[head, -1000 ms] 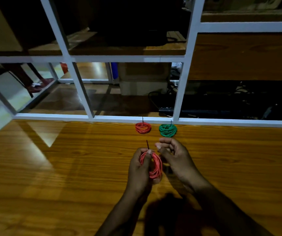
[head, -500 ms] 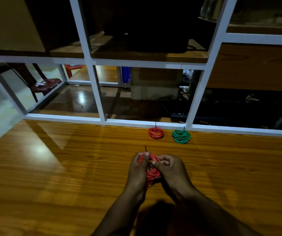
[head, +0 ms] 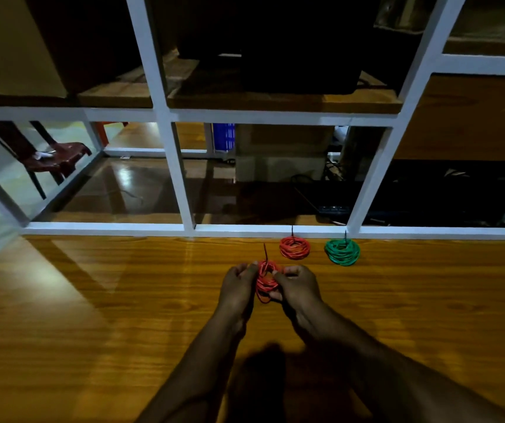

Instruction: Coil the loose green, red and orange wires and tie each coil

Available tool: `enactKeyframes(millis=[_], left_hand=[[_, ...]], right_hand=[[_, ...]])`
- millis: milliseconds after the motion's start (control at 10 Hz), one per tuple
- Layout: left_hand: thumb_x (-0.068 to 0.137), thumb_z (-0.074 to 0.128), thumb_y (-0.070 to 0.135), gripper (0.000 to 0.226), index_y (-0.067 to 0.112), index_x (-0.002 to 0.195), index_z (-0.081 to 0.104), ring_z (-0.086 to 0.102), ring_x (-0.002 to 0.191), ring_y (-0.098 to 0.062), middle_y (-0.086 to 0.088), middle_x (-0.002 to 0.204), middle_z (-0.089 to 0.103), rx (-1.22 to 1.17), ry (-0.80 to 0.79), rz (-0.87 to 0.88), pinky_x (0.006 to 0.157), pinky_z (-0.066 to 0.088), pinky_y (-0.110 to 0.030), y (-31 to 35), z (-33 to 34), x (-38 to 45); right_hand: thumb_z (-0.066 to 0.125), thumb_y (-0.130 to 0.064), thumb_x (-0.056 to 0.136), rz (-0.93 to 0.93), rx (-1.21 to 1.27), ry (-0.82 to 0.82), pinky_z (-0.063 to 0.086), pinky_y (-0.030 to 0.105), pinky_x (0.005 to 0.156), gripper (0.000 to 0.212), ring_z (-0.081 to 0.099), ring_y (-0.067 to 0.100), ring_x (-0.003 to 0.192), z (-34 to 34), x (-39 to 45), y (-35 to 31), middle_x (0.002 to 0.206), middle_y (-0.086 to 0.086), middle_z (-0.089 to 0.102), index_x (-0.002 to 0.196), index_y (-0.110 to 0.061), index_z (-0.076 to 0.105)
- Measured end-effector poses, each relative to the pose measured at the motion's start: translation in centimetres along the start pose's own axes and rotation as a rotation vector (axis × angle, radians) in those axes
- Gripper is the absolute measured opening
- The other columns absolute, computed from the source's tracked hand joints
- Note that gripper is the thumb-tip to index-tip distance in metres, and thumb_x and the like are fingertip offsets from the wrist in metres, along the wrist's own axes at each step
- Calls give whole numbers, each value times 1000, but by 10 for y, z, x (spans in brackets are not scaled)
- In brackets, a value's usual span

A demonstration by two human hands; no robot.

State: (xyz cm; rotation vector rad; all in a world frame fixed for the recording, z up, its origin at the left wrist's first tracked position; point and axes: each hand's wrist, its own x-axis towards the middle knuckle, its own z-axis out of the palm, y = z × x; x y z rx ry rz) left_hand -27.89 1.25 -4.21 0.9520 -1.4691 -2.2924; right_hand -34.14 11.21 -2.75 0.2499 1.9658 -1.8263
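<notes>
Red coil (head: 265, 280) held between both hands above the worktop (head: 92, 315), a thin dark tie (head: 265, 251) sticking up from its top. Left hand (head: 237, 290) has fingers curled round the coil's left side, thumb and fingertip pinching near the tie. Right hand (head: 298, 288) grips the right side, fingers curled over the loops. Beyond the hands, at the worktop's far edge: orange coil (head: 294, 247) and green coil (head: 342, 251) lying flat side by side, apart from each other, each with a dark tie end standing up. Both sit just in front of the white frame (head: 181, 178) of an open shelving unit. Through the frame: dark equipment, cables, a cardboard box (head: 278, 154), a maroon chair (head: 59, 157) at left
</notes>
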Motion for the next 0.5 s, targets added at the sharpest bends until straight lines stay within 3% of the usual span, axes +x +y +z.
enactKeyframes(millis=[100, 200, 300, 400, 500], left_hand=[[81, 71, 51, 64, 8, 129, 60, 66, 115, -24, -12, 124, 69, 30, 12, 16, 107, 49, -47, -2, -6, 20], [92, 62, 45, 45, 14, 124, 65, 65, 117, -19, -5, 120, 72, 33, -24, 31, 109, 47, -44, -2, -8, 34], [82, 63, 53, 59, 19, 130, 63, 60, 123, -15, 1, 129, 68, 33, -29, 26, 112, 44, -44, 2, -6, 40], [87, 63, 50, 58, 20, 136, 58, 57, 127, -17, 0, 135, 63, 29, -38, 29, 113, 43, -43, 4, -5, 39], [97, 64, 34, 53, 15, 144, 49, 53, 126, -19, -3, 138, 58, -2, 24, 65, 110, 43, -38, 0, -5, 26]], right_hand=[[69, -10, 92, 18, -48, 60, 62, 30, 62, 12, 71, 26, 91, 19, 19, -12, 106, 10, 66, 99, -12, 59], [68, -13, 93, -23, -137, 86, 62, 31, 67, 11, 73, 21, 84, 35, 37, -16, 101, 6, 72, 104, -12, 66], [69, -20, 92, -81, -270, 69, 58, 34, 71, 16, 70, 21, 85, 43, 39, -19, 97, 5, 73, 106, -13, 69], [68, -20, 92, -110, -265, -13, 54, 32, 76, 16, 68, 20, 94, 40, 29, -12, 100, 1, 73, 107, -17, 70], [69, -20, 90, -138, -367, -6, 50, 32, 77, 11, 65, 21, 98, 25, 10, -5, 99, -2, 67, 101, -19, 66]])
